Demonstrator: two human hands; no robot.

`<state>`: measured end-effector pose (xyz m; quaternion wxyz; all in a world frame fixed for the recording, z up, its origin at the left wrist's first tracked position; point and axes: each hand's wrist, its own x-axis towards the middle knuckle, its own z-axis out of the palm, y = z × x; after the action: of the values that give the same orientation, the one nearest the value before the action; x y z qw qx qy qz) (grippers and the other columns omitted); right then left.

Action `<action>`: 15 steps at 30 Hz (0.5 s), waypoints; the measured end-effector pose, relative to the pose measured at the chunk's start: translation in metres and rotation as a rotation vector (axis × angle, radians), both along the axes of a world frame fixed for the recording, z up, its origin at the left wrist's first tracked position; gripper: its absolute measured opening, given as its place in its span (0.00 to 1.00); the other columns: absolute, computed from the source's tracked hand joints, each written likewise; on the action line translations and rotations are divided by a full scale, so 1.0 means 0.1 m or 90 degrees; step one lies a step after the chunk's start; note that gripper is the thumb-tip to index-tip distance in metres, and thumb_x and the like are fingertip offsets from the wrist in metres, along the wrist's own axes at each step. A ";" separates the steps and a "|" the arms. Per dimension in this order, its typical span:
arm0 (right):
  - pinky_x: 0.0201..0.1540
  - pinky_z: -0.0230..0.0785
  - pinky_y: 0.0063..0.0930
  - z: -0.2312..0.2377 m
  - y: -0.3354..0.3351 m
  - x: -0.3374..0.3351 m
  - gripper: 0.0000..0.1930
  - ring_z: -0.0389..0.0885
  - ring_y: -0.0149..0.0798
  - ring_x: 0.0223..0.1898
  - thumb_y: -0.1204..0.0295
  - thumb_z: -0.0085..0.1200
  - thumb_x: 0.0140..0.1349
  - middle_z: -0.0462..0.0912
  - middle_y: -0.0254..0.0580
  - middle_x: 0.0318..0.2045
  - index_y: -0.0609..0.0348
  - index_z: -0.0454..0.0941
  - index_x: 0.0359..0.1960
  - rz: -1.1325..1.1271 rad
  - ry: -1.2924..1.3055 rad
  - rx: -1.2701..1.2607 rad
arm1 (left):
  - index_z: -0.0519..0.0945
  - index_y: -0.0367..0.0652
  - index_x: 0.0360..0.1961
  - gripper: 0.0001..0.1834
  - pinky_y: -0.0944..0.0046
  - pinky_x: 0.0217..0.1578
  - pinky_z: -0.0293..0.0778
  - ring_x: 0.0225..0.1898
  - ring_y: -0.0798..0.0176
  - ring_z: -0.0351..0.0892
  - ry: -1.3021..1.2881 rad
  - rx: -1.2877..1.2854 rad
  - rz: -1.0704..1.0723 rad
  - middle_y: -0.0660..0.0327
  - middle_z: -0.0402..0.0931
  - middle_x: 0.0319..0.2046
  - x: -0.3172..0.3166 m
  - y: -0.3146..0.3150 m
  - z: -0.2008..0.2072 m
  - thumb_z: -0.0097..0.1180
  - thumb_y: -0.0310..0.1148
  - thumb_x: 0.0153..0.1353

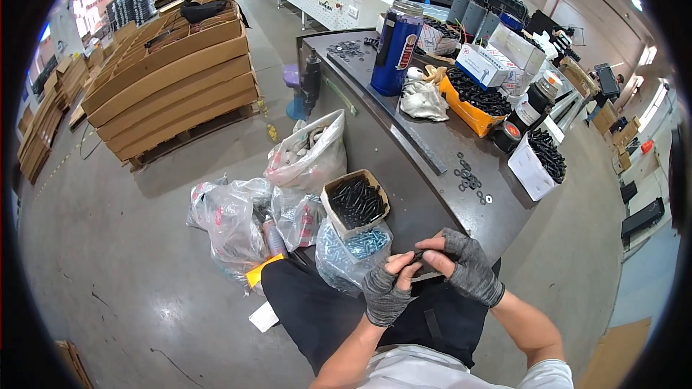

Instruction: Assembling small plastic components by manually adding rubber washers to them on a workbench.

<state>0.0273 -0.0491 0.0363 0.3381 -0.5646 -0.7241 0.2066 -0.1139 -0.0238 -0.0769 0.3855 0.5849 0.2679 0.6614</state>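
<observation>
My left hand (pixel 386 289) and my right hand (pixel 461 263) wear grey fingerless gloves and meet over my lap, at the near edge of a dark workbench (pixel 404 173). Between their fingertips they pinch a small dark screw (pixel 419 253). Just left of my hands stands an open cardboard box of black screws (pixel 355 202), on top of a clear bag of shiny screws (pixel 353 248). Several loose washers (pixel 468 179) lie on the bench beyond my right hand.
Clear plastic bags (pixel 238 220) lie on the concrete floor at left. Flat cardboard is stacked on a pallet (pixel 173 86). The bench carries a blue jug (pixel 396 47), an orange bin of black parts (pixel 472 104), a white box of screws (pixel 537 162) and a rag (pixel 422 101).
</observation>
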 end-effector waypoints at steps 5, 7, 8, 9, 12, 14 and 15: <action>0.43 0.72 0.22 -0.29 0.12 -0.22 0.16 0.78 0.26 0.36 0.70 0.62 0.63 0.83 0.33 0.35 0.63 0.82 0.51 -0.093 0.383 -0.368 | 0.82 0.41 0.44 0.10 0.61 0.38 0.79 0.35 0.54 0.85 0.041 -0.061 0.007 0.52 0.84 0.35 -0.23 0.07 -0.36 0.62 0.23 0.61; 0.48 0.73 0.24 -0.57 0.18 -0.29 0.19 0.79 0.27 0.39 0.68 0.64 0.62 0.83 0.33 0.35 0.64 0.80 0.52 -0.111 0.372 -0.303 | 0.82 0.41 0.44 0.10 0.61 0.38 0.79 0.35 0.55 0.85 0.079 -0.037 0.037 0.52 0.84 0.35 -0.30 0.08 -0.51 0.63 0.23 0.61; 0.47 0.73 0.24 -0.70 0.21 -0.29 0.18 0.79 0.28 0.39 0.67 0.64 0.63 0.83 0.34 0.35 0.64 0.79 0.51 -0.103 0.345 -0.270 | 0.82 0.41 0.44 0.10 0.62 0.38 0.79 0.35 0.56 0.86 0.120 -0.021 0.069 0.53 0.84 0.35 -0.34 0.08 -0.60 0.63 0.23 0.61; 0.47 0.74 0.24 -0.77 0.25 -0.31 0.17 0.80 0.27 0.39 0.67 0.63 0.64 0.83 0.34 0.35 0.63 0.80 0.50 -0.096 0.327 -0.268 | 0.82 0.41 0.45 0.10 0.62 0.38 0.79 0.36 0.57 0.86 0.051 -0.109 0.025 0.53 0.85 0.36 -0.35 0.13 -0.73 0.63 0.24 0.62; 0.46 0.74 0.24 -0.72 0.38 -0.41 0.15 0.80 0.27 0.39 0.67 0.62 0.65 0.84 0.35 0.35 0.63 0.80 0.48 -0.075 0.303 -0.295 | 0.81 0.40 0.47 0.12 0.63 0.39 0.80 0.36 0.59 0.86 0.030 -0.131 0.027 0.54 0.85 0.37 -0.43 0.20 -0.72 0.63 0.24 0.62; 0.45 0.74 0.24 -0.67 0.49 -0.49 0.14 0.80 0.26 0.39 0.67 0.61 0.65 0.84 0.36 0.35 0.63 0.80 0.47 -0.067 0.297 -0.323 | 0.81 0.39 0.48 0.12 0.63 0.40 0.79 0.38 0.60 0.86 0.035 -0.096 0.028 0.53 0.85 0.39 -0.48 0.27 -0.75 0.62 0.23 0.63; 0.45 0.74 0.24 -0.67 0.55 -0.52 0.13 0.81 0.27 0.39 0.67 0.61 0.66 0.84 0.36 0.35 0.64 0.81 0.46 -0.043 0.271 -0.301 | 0.81 0.39 0.49 0.12 0.64 0.41 0.79 0.38 0.61 0.85 0.058 -0.088 0.035 0.54 0.85 0.39 -0.51 0.29 -0.76 0.61 0.23 0.64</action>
<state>-0.0246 0.0064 -0.0307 0.3482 -0.5952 -0.5498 0.4714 -0.1652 0.0056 -0.1529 0.3942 0.5787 0.3458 0.6246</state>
